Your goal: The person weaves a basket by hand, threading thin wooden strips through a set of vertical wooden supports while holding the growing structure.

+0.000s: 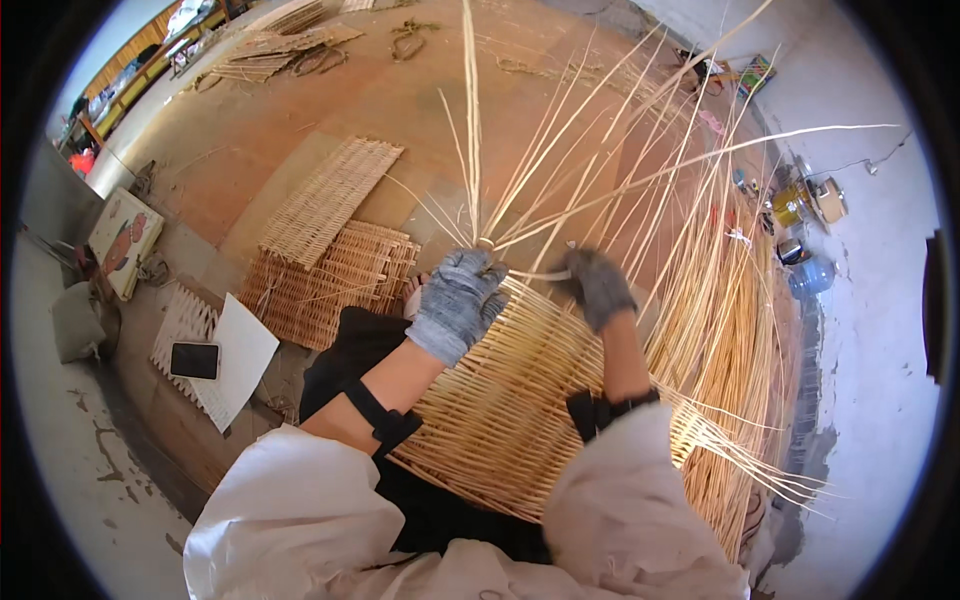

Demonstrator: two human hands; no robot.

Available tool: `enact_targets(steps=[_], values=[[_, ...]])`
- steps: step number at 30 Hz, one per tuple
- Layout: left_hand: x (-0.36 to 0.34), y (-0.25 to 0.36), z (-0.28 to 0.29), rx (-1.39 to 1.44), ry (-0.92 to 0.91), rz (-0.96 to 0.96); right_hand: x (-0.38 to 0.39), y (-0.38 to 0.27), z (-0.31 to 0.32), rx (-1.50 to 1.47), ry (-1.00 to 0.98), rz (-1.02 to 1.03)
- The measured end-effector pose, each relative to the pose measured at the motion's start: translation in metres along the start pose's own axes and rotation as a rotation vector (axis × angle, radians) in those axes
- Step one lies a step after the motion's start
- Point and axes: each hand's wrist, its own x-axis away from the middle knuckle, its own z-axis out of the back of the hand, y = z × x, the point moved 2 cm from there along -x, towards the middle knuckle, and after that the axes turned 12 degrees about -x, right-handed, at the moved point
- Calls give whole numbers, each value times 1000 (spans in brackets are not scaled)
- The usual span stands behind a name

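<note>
A woven wicker panel (510,400) of pale rods lies across my lap, its far edge under my hands. My left hand (460,300), in a grey glove, is closed on the wicker rods at the panel's far left corner. Long unwoven rods (472,130) fan out beyond it, upward and to the right. A single wicker rod (535,275) bends from beside my left hand across to my right hand (598,288). That right hand, also gloved and slightly smeared by motion, has its fingers closed on the rod's end, just above the panel's far edge.
A big bundle of loose rods (715,330) lies along my right side. To the left are two woven panels (330,195), a white sheet (245,360) and a phone (195,360). A water jug (812,277) stands by the right wall. More woven pieces (275,55) lie far back.
</note>
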Motion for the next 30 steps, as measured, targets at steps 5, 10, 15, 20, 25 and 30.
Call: enact_targets(steps=[5,10,15,20,25,30], values=[[-20,16,1,-138,-303,192,-61,-8,-25,1047,287,901],[-32,50,-3,-313,-517,168,43,73,63,-783,375,45],[-52,118,-29,-314,-973,-91,-28,39,78,1120,521,895],[-47,104,-16,-382,-1054,94,68,44,115,-690,564,375],[-34,98,-16,-286,-867,29,109,73,150,-806,472,111],[-41,128,-34,-721,-700,-32,101,67,166,-510,89,-162]])
